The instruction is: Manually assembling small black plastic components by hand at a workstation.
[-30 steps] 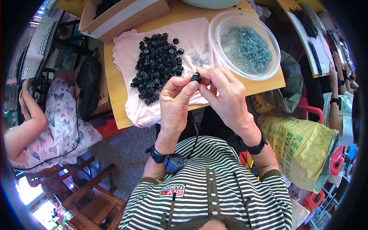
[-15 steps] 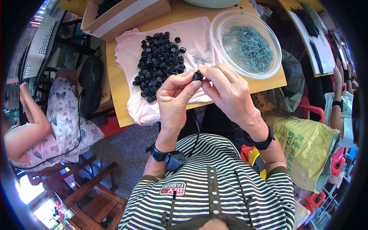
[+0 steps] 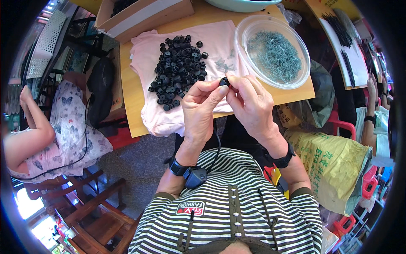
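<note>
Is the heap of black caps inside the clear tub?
No, the caps lie on the pink cloth, left of the tub, which holds metal pieces.

Fairly bright, even light is falling over the tabletop (image 3: 283, 94) and the pink cloth (image 3: 144, 84), and the fingers (image 3: 243, 91) are looking reasonably sharp. At eight o'clock a bright opening (image 3: 31, 207) is blowing out to white — bluish fringing is tinting the outer rim nearby. Inward from it, the floor (image 3: 139, 156) is looking dimmer. Toward eleven o'clock the pile of black caps (image 3: 179, 67) is losing detail in its dark tones. The fisheye lens is bending straight edges — blackness is filling the corners, and fine detail is softening toward three o'clock.
</note>
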{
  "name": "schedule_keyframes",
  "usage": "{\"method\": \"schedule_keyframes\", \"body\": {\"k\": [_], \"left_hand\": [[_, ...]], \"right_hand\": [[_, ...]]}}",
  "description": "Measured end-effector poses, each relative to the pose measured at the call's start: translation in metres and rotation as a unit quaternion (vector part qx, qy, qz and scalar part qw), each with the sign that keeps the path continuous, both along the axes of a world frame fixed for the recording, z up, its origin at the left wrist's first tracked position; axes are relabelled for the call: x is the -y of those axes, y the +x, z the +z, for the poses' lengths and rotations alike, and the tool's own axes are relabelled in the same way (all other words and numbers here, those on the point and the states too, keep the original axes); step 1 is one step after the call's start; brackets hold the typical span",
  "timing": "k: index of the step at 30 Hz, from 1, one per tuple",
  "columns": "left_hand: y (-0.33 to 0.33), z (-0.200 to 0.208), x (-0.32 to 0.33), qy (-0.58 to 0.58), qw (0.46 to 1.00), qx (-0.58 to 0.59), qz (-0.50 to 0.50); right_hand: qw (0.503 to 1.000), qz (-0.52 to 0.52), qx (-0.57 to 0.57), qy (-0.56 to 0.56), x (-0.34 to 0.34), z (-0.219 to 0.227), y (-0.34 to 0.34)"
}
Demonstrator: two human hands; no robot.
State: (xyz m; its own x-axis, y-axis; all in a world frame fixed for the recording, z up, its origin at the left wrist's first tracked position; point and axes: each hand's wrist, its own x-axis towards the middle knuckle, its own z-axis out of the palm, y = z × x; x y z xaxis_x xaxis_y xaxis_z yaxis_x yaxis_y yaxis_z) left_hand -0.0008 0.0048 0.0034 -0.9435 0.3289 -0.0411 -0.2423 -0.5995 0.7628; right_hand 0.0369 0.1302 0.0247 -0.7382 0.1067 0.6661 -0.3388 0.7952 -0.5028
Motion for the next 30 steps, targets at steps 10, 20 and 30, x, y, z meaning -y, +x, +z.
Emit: {"method": "schedule_keyframes", "body": {"k": [10, 20, 30], "left_hand": [[-0.007, -0.005, -0.003, 0.029, 0.999, 0.010, -0.012], [-0.022, 0.002, 0.005, 0.064, 0.994, 0.041, -0.075], [-0.020, 0.021, 0.009, 0.014, 0.993, 0.041, -0.112]], "right_hand": [[0.993, 0.016, 0.048, -0.105, -0.005, 0.002, -0.006], [0.983, 0.066, 0.086, -0.146, -0.018, 0.021, -0.016], [0.960, 0.051, 0.158, -0.226, -0.023, 0.035, -0.014]]}}
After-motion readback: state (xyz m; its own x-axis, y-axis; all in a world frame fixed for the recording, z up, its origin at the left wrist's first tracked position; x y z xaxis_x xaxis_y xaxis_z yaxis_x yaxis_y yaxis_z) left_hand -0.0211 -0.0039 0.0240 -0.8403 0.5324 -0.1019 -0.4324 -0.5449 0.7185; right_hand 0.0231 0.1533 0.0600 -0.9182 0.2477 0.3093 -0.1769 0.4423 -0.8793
